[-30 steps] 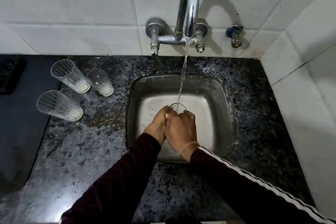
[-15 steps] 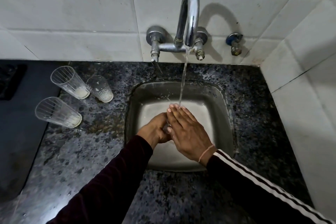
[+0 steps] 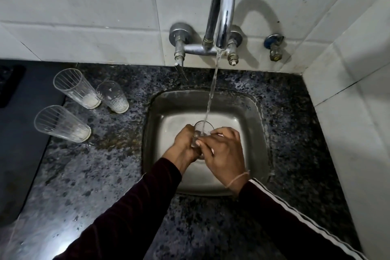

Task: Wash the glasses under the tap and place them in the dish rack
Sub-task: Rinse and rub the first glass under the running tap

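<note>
Over the steel sink (image 3: 256, 116), my left hand (image 3: 184, 143) grips a clear glass (image 3: 202, 127) from the left. Its open mouth faces up into the stream from the chrome tap (image 3: 221, 10). My right hand (image 3: 223, 150) lies against the glass's right side, fingers curled round it with the tips near the rim. The hands hide most of the glass. Three more clear glasses stand on the dark granite counter to the left: a tall ribbed glass (image 3: 73, 88), a shorter upturned glass (image 3: 113, 97) and a second ribbed glass (image 3: 61, 123), the ribbed two with white residue at the bottom.
White tiled walls close in behind and on the right. A blue-capped valve (image 3: 274, 45) juts from the back wall right of the tap. A dark mat or cooktop surface (image 3: 19, 133) covers the far left. The speckled counter (image 3: 84, 186) wraps around the sink.
Half a second ago my right hand lay flat over the glass under the stream. It has since slid to the right side, and the glass mouth shows again with water falling in.
</note>
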